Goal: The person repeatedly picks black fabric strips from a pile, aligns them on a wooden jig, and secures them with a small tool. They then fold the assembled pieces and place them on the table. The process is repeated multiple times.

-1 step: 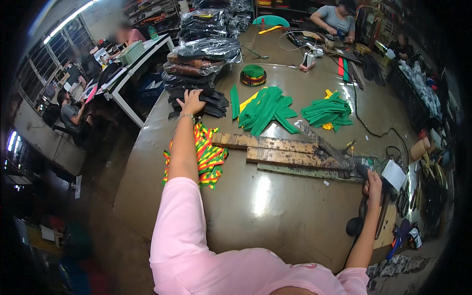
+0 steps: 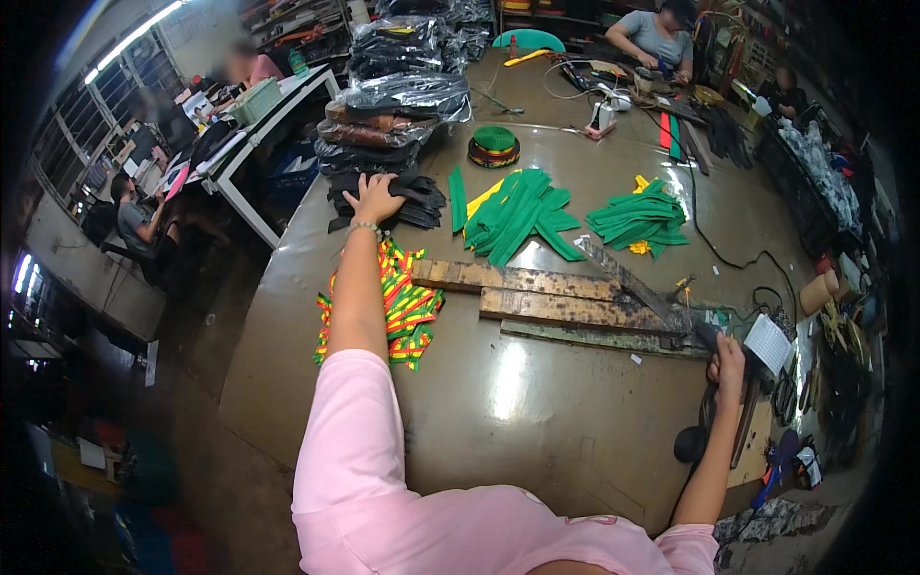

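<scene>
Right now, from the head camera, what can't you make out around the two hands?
- Left hand: rests on a black fabric stack; the palm hides its grip.
- Right hand: the dark tool under it is in shadow; kind unclear.
- Striped fabric pieces: partly hidden by the left forearm.
- Plastic-wrapped bundles: glare hides contents.
- Table's near edge: hidden by the pink sleeves.

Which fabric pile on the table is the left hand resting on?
The black pile at the table's far left edge, under the left hand; the others are green or striped red, yellow and green.
</scene>
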A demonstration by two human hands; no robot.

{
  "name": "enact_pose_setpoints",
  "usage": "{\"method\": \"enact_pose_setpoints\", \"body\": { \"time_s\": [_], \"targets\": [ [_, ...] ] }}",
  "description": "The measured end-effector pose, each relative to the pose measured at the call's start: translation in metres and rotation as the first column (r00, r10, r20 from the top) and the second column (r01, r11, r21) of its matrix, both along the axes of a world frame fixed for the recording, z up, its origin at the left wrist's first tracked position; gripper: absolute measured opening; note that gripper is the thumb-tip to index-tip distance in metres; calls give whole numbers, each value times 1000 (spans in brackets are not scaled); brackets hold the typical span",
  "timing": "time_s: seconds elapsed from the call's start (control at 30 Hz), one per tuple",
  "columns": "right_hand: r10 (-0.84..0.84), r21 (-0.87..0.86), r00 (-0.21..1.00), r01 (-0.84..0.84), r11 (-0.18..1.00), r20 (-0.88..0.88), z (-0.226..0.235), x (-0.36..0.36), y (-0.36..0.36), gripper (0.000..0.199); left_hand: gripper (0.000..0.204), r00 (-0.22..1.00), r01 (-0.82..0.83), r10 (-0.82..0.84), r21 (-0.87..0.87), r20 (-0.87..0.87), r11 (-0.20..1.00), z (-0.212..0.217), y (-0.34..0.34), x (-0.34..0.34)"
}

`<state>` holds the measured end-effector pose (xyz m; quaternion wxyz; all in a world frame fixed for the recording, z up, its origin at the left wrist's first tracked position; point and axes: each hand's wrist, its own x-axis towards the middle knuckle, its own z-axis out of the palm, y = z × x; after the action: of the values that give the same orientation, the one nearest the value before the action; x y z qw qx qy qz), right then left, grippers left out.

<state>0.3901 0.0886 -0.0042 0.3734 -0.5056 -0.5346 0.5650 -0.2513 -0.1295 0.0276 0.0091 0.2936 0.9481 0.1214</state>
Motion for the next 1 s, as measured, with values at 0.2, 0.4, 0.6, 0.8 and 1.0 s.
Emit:
{"method": "enact_pose_setpoints", "body": {
  "time_s": [0.2,0.4,0.6,0.8,1.0],
  "targets": [
    [-7,-56,996,2,998,-90,28,2,-7,17,89,993,117,-113,-151,35,982,15,-11,-13],
    [289,127,947,-273,954,-139,117,-13,-42,21,92,948,312,-316,-93,-33,945,67,-8,37],
    [448,633,831,-547,548,329,91,-174,-32,21,19,798,424,-598,775,-75,468,34,60,169],
    [229,528,841,-496,689,490,23,-242,2,20,30,780,311,-553,585,294,749,-27,122,263],
    [220,549,874,-449,705,433,13,-234,3,20,27,351,-12,-618,663,704,748,-19,133,263]
  ]
}}
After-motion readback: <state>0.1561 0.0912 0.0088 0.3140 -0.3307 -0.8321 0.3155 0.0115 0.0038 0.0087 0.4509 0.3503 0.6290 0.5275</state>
